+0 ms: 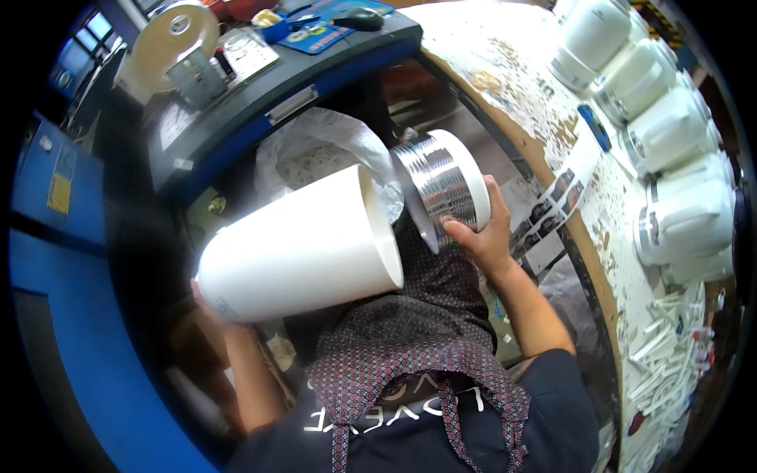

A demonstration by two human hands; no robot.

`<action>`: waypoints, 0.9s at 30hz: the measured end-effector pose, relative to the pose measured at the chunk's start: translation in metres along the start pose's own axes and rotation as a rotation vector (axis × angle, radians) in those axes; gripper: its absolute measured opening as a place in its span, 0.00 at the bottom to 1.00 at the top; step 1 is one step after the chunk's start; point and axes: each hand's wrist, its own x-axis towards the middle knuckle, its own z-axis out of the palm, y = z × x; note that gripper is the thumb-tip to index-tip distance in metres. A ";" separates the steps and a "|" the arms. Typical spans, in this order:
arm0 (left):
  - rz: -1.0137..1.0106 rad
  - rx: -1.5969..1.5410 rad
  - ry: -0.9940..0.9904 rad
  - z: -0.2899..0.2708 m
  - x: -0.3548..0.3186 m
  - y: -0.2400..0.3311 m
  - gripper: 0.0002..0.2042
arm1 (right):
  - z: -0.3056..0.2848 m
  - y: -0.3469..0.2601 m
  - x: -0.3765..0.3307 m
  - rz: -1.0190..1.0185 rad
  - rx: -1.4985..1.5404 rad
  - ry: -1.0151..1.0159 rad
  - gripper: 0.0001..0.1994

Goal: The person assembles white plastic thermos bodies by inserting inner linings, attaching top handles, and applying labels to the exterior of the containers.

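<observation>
My left hand (206,306) is closed on the far-left end of a large white plastic jug body (292,256), which lies tilted on its side over my lap with its wide mouth facing right. Most of those fingers are hidden behind it. In my right hand (487,229) is a short round base with a ribbed silver band (440,180) and a white rim. The thumb presses on the band while the fingers wrap the rim. The base stays just apart from the jug's mouth. A patterned dark apron (410,323) covers my lap below both parts.
A clear plastic bag (319,142) of small pale pieces stands beyond the jug. On the right, a worn white table (505,51) bears several white jugs (684,217) and a pile of white handle-like parts (662,355). A blue-edged desk (260,91) holds a tape roll (173,43).
</observation>
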 end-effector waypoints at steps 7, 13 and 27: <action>-0.089 -0.143 -0.116 0.013 -0.013 -0.022 0.28 | 0.030 -0.041 -0.019 -0.648 -0.324 -0.026 0.42; -0.141 -0.132 -0.130 0.015 -0.011 -0.028 0.25 | 0.026 -0.048 -0.030 -0.704 -0.387 -0.078 0.41; 0.217 0.037 -0.172 0.027 -0.003 0.003 0.24 | 0.035 -0.049 -0.002 -0.203 0.032 -0.052 0.54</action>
